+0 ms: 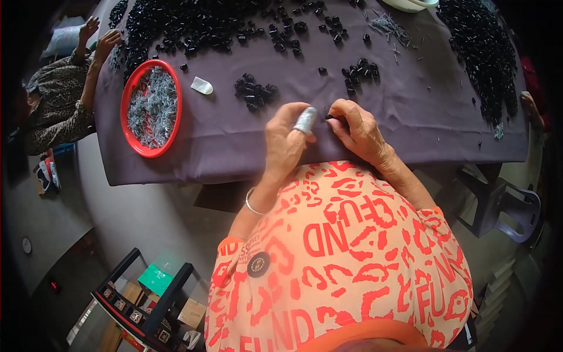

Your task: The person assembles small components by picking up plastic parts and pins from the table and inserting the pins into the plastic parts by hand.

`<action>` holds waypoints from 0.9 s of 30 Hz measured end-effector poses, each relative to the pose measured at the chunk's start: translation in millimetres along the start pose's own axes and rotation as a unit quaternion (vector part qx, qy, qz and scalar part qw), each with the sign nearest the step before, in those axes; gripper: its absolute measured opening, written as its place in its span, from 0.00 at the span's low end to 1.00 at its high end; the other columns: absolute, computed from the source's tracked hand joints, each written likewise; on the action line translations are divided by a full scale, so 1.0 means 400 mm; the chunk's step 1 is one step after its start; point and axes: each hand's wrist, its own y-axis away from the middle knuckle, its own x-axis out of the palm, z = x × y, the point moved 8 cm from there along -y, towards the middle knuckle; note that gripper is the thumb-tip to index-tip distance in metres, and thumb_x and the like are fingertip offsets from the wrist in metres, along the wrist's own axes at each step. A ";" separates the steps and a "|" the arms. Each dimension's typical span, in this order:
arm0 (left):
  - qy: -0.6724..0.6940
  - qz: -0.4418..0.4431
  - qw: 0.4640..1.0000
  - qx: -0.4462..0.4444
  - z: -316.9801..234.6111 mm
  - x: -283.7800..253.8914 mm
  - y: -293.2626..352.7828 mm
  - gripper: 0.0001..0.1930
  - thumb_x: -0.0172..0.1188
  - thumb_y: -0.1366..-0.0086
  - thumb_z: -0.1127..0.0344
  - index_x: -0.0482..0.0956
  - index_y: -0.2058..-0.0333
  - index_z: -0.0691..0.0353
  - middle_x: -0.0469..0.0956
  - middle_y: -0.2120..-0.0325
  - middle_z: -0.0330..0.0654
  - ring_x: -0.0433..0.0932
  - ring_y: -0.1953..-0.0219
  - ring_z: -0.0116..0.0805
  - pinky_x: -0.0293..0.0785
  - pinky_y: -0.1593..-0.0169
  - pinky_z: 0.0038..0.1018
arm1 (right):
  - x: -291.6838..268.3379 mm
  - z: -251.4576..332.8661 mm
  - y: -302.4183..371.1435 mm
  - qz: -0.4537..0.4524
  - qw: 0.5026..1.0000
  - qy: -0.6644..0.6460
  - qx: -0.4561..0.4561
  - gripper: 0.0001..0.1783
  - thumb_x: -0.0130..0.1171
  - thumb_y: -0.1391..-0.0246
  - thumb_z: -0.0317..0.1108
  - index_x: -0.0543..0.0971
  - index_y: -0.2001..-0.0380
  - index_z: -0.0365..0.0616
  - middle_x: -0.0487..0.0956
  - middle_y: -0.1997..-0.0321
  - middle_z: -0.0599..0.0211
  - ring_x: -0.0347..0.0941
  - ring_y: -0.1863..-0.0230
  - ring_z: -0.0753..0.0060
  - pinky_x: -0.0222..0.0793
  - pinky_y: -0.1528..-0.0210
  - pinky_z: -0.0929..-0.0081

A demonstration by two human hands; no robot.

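My left hand point(284, 141) is just above the near part of the cloth, its fingers curled in. A whitish wrap point(305, 120) covers its thumb, and whatever the fingers may hold is hidden. Close beside it on the right, my right hand point(362, 130) pinches a small black plastic piece point(329, 117) between thumb and fingers. Beyond my hands lie a small heap of black plastic pieces point(254, 92) on the left and another cluster point(360, 74) on the right. A red basin point(176, 120) at the left is filled with small silvery metal parts that look like springs point(151, 111).
Purple cloth point(234, 152) covers the table. Large black piles point(176, 29) spread along the far left, with another pile point(481, 58) at right. Loose metal parts point(388, 28) and a pale bowl point(410, 4) are far off. A white finger-shaped piece point(202, 85) lies near the basin. Another person's hands point(105, 42) are at left.
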 end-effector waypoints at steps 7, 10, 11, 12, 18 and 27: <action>0.029 0.135 0.973 -0.183 0.058 0.076 -0.028 0.08 0.61 0.39 0.69 0.73 0.66 0.65 0.76 0.79 0.39 0.73 0.84 0.21 0.67 0.85 0.15 | -0.011 -0.003 0.016 -0.013 0.999 -0.010 -0.034 0.23 0.58 0.62 0.18 0.68 0.58 0.39 0.71 0.73 0.57 0.71 0.72 0.52 0.68 0.69 0.64; 0.049 0.151 0.964 -0.212 0.064 0.066 -0.033 0.09 0.62 0.40 0.68 0.72 0.66 0.65 0.77 0.78 0.41 0.76 0.82 0.23 0.69 0.84 0.16 | -0.008 -0.002 0.015 -0.014 0.999 -0.019 -0.038 0.23 0.58 0.61 0.18 0.68 0.58 0.39 0.71 0.74 0.58 0.70 0.74 0.54 0.68 0.70 0.64; 0.066 0.159 0.957 -0.234 0.068 0.068 -0.027 0.10 0.62 0.41 0.68 0.72 0.66 0.65 0.78 0.78 0.41 0.77 0.81 0.24 0.70 0.84 0.16 | -0.009 0.001 0.014 -0.014 0.999 -0.022 -0.041 0.22 0.58 0.61 0.17 0.68 0.58 0.39 0.70 0.75 0.59 0.69 0.75 0.55 0.67 0.71 0.64; 0.071 0.166 0.955 -0.236 0.066 0.067 -0.025 0.10 0.62 0.41 0.68 0.72 0.65 0.66 0.78 0.77 0.41 0.79 0.79 0.25 0.71 0.83 0.16 | -0.009 0.004 0.013 -0.013 0.999 -0.025 -0.043 0.22 0.57 0.61 0.17 0.68 0.59 0.39 0.70 0.75 0.60 0.69 0.75 0.56 0.67 0.72 0.64; 0.064 0.131 0.967 -0.211 0.064 0.076 -0.023 0.08 0.61 0.40 0.69 0.73 0.65 0.66 0.78 0.78 0.39 0.77 0.79 0.22 0.70 0.81 0.15 | -0.036 0.029 -0.007 -0.023 0.997 -0.069 -0.001 0.22 0.60 0.61 0.22 0.70 0.57 0.39 0.74 0.63 0.55 0.73 0.63 0.54 0.70 0.60 0.64; -0.008 0.140 0.988 -0.064 0.051 0.070 -0.021 0.13 0.53 0.51 0.79 0.77 0.64 0.71 0.78 0.73 0.37 0.75 0.69 0.25 0.72 0.64 0.24 | 0.076 0.033 -0.057 0.062 0.997 -0.034 -0.026 0.29 0.56 0.51 0.45 0.71 0.48 0.40 0.74 0.47 0.56 0.67 0.42 0.52 0.62 0.41 0.60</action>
